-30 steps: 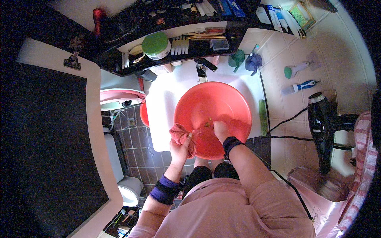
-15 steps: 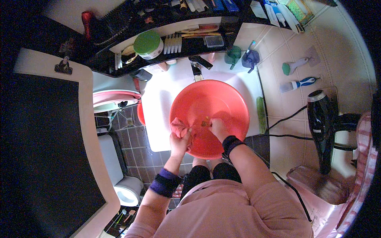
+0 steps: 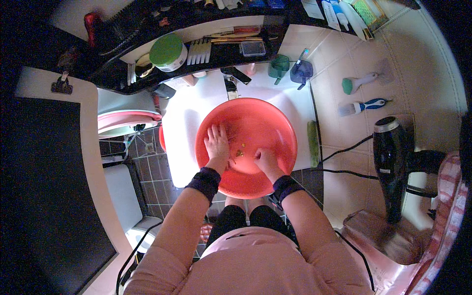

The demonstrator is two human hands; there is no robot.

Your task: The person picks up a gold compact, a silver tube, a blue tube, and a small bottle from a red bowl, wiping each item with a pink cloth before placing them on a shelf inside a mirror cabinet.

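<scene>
A round red basin (image 3: 246, 184) rests over the white sink. Inside its left part lies my left hand (image 3: 216, 142), fingers stretched and spread against the basin. My right hand (image 3: 266, 161) is low in the basin, right of centre, with its fingers curled closed; whatever they hold is hidden. Between both hands, a few small yellow-green bits (image 3: 240, 153) lie on the basin's bottom. I cannot clearly make out a cloth beneath or beside my left hand. Dark bands wrap both my wrists.
Behind the basin stands a faucet (image 3: 231, 87), under a dark shelf holding a green-lidded jar (image 3: 168, 52). Two cups (image 3: 301, 72) sit at the sink's back right. A hair dryer (image 3: 388, 162) and brushes (image 3: 364, 106) hang on the right wall. A dark-panelled board (image 3: 44, 187) flanks the left.
My left hand, which gripped a bunched red cloth at the basin's left rim, now lies spread farther inside. My right hand remains closed, slightly farther from the small bits. The view has shifted.
</scene>
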